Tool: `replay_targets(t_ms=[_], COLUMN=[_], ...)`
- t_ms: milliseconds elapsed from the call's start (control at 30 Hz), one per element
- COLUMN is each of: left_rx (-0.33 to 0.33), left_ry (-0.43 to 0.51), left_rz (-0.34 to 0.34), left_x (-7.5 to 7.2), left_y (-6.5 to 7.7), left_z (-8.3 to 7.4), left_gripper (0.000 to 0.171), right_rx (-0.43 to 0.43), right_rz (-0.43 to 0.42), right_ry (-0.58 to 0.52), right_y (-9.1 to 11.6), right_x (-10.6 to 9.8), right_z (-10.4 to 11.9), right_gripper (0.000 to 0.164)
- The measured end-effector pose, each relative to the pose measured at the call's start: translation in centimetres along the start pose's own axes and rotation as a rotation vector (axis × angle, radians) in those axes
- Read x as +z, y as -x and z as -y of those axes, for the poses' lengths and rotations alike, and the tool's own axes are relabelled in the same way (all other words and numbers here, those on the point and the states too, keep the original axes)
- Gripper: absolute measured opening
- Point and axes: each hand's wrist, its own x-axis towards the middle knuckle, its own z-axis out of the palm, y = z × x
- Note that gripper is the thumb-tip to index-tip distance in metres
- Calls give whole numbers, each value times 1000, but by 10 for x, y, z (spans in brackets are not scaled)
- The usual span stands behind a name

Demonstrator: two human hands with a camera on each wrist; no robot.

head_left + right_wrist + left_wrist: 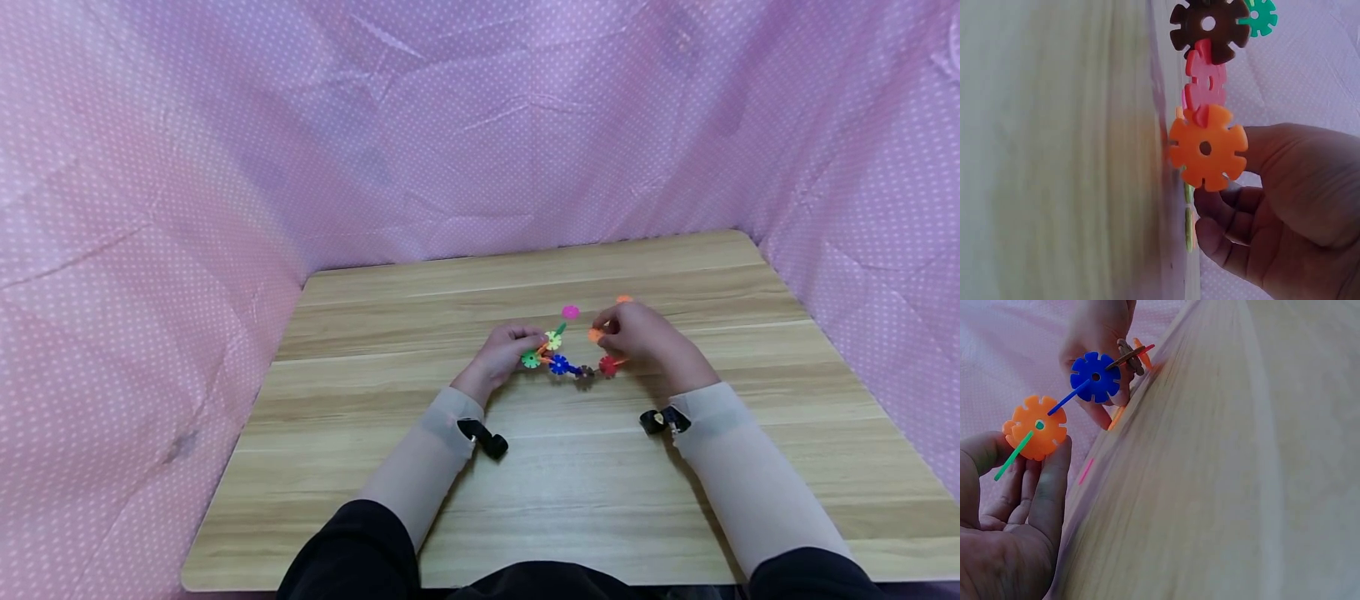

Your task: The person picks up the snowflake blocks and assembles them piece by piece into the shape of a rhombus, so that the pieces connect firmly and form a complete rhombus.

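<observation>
A chain of notched plastic interlocking discs stretches between both hands, with blue (558, 364), brown (585, 374) and red (607, 365) discs along it. My left hand (510, 350) grips the chain's left end by an orange disc (1044, 434), which a green disc (1014, 455) slots into edge-on. Close by its fingertips is a yellow disc (553, 340). At the other side, my right hand (647, 337) pinches an orange disc (596, 335) between thumb and fingers. Another orange disc (1205, 148), joined to the red one, hides part of the right fingers in the right wrist view.
A pink disc (571, 312) and an orange disc (624, 298) lie farther back on the wooden table (375, 400). Between the hands and the pink disc is a green disc (561, 328). Pink dotted cloth (480, 125) hangs behind and beside the table.
</observation>
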Motion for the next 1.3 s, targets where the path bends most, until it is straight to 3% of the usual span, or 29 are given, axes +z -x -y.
replay_targets(t_ms=[133, 300, 500, 667, 933, 1300], left_rx=[-8, -12, -11, -4, -3, 4], left_ry=[-10, -17, -36, -48, -51, -72], left_rz=[2, -3, -5, -2, 2, -6], left_x=[0, -1, 0, -1, -2, -1], left_y=[0, 1, 1, 0, -1, -1], left_z=[0, -1, -2, -1, 0, -1], left_gripper=[15, 15, 17, 17, 16, 14], right_rx=[-5, 16, -16, -1, 11, 16], right_rz=[-44, -66, -136, -108, -89, -92], right_ry=[-35, -254, -452, -601, -684, -678], right_y=[-1, -4, -9, -9, -11, -10], right_x=[3, 4, 3, 3, 6, 7], right_z=[2, 2, 4, 9, 14, 20], right_gripper=[15, 6, 14, 22, 25, 23])
